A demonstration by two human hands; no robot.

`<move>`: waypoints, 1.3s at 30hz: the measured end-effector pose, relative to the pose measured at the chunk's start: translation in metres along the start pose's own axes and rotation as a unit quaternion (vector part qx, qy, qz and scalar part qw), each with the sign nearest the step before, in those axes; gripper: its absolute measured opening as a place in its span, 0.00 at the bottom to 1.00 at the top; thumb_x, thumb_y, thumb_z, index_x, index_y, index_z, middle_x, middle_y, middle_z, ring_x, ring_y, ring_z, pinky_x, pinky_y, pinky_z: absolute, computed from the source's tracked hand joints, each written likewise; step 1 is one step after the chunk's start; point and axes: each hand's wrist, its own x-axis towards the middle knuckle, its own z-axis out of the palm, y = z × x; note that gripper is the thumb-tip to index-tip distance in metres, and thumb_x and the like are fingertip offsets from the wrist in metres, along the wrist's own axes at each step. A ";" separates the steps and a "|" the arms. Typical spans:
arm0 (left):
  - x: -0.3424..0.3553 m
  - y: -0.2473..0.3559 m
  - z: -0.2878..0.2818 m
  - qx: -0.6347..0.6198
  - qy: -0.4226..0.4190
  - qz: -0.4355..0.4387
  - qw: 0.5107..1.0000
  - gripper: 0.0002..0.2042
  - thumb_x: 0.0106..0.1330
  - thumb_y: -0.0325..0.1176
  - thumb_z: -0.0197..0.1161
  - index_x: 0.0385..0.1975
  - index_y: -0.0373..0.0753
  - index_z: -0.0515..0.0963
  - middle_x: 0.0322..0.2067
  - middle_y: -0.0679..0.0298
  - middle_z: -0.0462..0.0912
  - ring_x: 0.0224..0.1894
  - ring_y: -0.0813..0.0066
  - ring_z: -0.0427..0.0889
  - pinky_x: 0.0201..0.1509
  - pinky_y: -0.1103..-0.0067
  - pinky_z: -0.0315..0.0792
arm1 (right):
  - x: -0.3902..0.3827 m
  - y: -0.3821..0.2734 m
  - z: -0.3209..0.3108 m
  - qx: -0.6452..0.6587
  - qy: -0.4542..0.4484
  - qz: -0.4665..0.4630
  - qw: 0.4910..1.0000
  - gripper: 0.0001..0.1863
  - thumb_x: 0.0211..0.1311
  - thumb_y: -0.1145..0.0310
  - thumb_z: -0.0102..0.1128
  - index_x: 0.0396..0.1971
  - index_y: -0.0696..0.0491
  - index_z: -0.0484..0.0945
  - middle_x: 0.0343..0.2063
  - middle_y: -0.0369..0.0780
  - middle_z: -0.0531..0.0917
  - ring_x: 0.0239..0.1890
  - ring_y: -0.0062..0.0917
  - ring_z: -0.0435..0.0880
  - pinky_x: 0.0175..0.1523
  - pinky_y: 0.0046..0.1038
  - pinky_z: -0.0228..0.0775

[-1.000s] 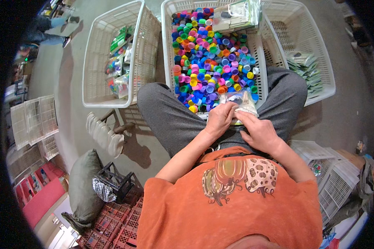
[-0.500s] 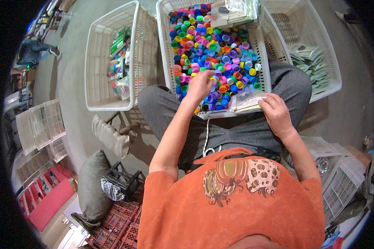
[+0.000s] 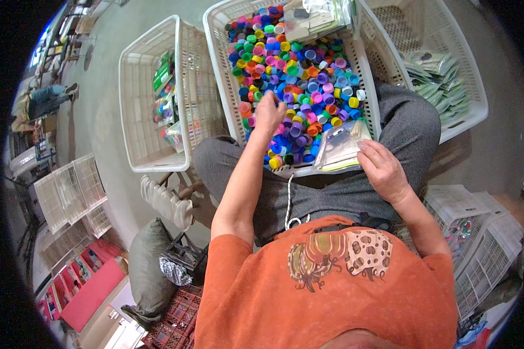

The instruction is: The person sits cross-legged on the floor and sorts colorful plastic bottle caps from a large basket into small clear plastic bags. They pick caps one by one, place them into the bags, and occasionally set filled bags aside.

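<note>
Between my knees stands a white plastic crate [image 3: 220, 70] filled with small bottle caps [image 3: 308, 87] in many colours. Over the caps, left of centre, is my left hand [image 3: 269, 113]; its fingers are curled closed, and whatever they hold is hidden. My right hand [image 3: 384, 170] pinches the right edge of a clear plastic bag [image 3: 339, 144] between thumb and fingers. This bag rests on the near right corner of the crate, over some caps. A stack of similar flat bags [image 3: 317, 24] lies on the caps at the far right of the crate.
Another white crate [image 3: 151, 110] to the left holds mixed packets. At the right, a further crate [image 3: 471, 75] contains several green packets [image 3: 439, 90]. A full sack [image 3: 148, 267] and red crates [image 3: 177, 314] sit at the lower left. A person [image 3: 41, 104] is at the far left.
My left hand has moved left over the caps, and its fingers have curled in. The clear bag under my right hand is lifted and shows more of its face. The whole view has shifted slightly.
</note>
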 end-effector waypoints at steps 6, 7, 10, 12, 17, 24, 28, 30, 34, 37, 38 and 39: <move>0.047 -0.040 -0.005 0.221 -0.068 -0.074 0.970 0.15 0.60 0.38 0.60 0.43 0.38 0.74 0.40 0.48 0.83 0.46 0.49 0.82 0.49 0.61 0.76 | 0.011 -0.002 0.001 0.021 0.015 -0.009 1.000 0.13 0.48 0.74 0.57 0.36 0.61 0.78 0.45 0.45 0.80 0.54 0.36 0.78 0.56 0.34 0.75; 0.049 -0.028 -0.009 0.277 -0.102 -0.096 0.951 0.15 0.60 0.39 0.61 0.43 0.39 0.75 0.40 0.51 0.83 0.45 0.52 0.83 0.47 0.61 0.77 | 0.012 -0.002 0.001 0.024 0.013 -0.012 1.000 0.13 0.48 0.74 0.57 0.36 0.61 0.78 0.45 0.45 0.79 0.53 0.37 0.78 0.56 0.34 0.74; 0.052 -0.038 0.007 0.277 -0.082 -0.037 0.957 0.11 0.60 0.40 0.62 0.38 0.42 0.78 0.39 0.55 0.83 0.44 0.54 0.84 0.45 0.62 0.77 | 0.014 -0.003 0.000 0.026 0.007 -0.012 1.000 0.13 0.49 0.74 0.57 0.36 0.61 0.78 0.47 0.45 0.79 0.53 0.37 0.78 0.57 0.35 0.74; 0.040 -0.037 0.006 0.248 -0.085 -0.040 0.964 0.11 0.60 0.40 0.61 0.39 0.44 0.80 0.39 0.56 0.84 0.44 0.53 0.83 0.46 0.61 0.76 | 0.014 -0.004 0.003 0.020 0.007 -0.010 1.000 0.13 0.49 0.74 0.57 0.37 0.62 0.78 0.47 0.45 0.79 0.53 0.38 0.77 0.57 0.36 0.74; 0.005 0.015 -0.040 0.092 0.011 -0.068 0.993 0.10 0.60 0.36 0.60 0.39 0.42 0.81 0.36 0.55 0.85 0.39 0.56 0.84 0.42 0.64 0.77 | 0.024 -0.011 0.004 0.028 0.009 0.003 1.000 0.11 0.51 0.75 0.56 0.35 0.61 0.76 0.50 0.46 0.78 0.56 0.39 0.76 0.58 0.37 0.72; -0.114 0.152 -0.097 -0.085 0.127 0.195 0.969 0.07 0.56 0.24 0.65 0.34 0.38 0.79 0.26 0.57 0.82 0.29 0.63 0.84 0.35 0.73 0.77 | 0.037 -0.029 0.002 0.048 0.003 0.012 0.999 0.07 0.52 0.76 0.55 0.32 0.62 0.74 0.55 0.49 0.75 0.60 0.42 0.73 0.62 0.38 0.69; -0.129 0.175 -0.084 0.021 0.058 0.229 0.972 0.14 0.52 0.26 0.68 0.40 0.41 0.79 0.37 0.60 0.81 0.39 0.61 0.80 0.42 0.73 0.75 | 0.039 -0.032 0.008 0.053 0.022 0.008 0.998 0.08 0.52 0.77 0.54 0.33 0.63 0.75 0.55 0.50 0.75 0.60 0.42 0.73 0.63 0.38 0.68; -0.121 0.177 -0.084 -0.045 0.065 0.298 0.951 0.14 0.52 0.26 0.68 0.41 0.40 0.80 0.39 0.59 0.81 0.42 0.59 0.79 0.45 0.71 0.74 | 0.037 -0.031 0.007 0.068 0.026 0.029 0.997 0.08 0.53 0.77 0.54 0.33 0.63 0.75 0.55 0.50 0.75 0.60 0.42 0.74 0.63 0.38 0.69; -0.074 0.145 -0.082 -0.179 0.080 0.196 0.961 0.12 0.55 0.23 0.64 0.40 0.38 0.79 0.35 0.59 0.81 0.33 0.63 0.81 0.39 0.71 0.75 | 0.026 -0.021 -0.007 0.055 0.012 0.011 0.998 0.09 0.52 0.77 0.55 0.34 0.64 0.75 0.55 0.50 0.75 0.59 0.42 0.74 0.63 0.38 0.69; -0.014 0.089 -0.035 -0.103 0.036 0.074 0.991 0.14 0.60 0.30 0.64 0.46 0.42 0.78 0.39 0.55 0.80 0.33 0.61 0.82 0.40 0.68 0.76 | 0.011 -0.014 0.000 0.064 0.020 0.004 0.998 0.11 0.51 0.77 0.56 0.35 0.65 0.76 0.55 0.50 0.75 0.58 0.41 0.75 0.62 0.37 0.70; 0.001 0.073 -0.015 -0.043 0.020 0.069 0.997 0.16 0.60 0.34 0.67 0.47 0.41 0.78 0.40 0.55 0.81 0.35 0.61 0.83 0.40 0.71 0.77 | 0.009 -0.012 0.002 0.064 0.023 0.002 0.998 0.11 0.51 0.77 0.56 0.36 0.65 0.76 0.55 0.50 0.75 0.58 0.41 0.75 0.62 0.37 0.70; 0.015 0.061 0.007 -0.022 0.020 0.067 0.997 0.17 0.59 0.36 0.68 0.47 0.41 0.78 0.40 0.54 0.81 0.37 0.57 0.83 0.42 0.68 0.76 | 0.009 -0.013 0.002 0.063 0.028 0.000 0.998 0.11 0.51 0.77 0.56 0.35 0.65 0.76 0.56 0.50 0.75 0.58 0.41 0.75 0.61 0.36 0.71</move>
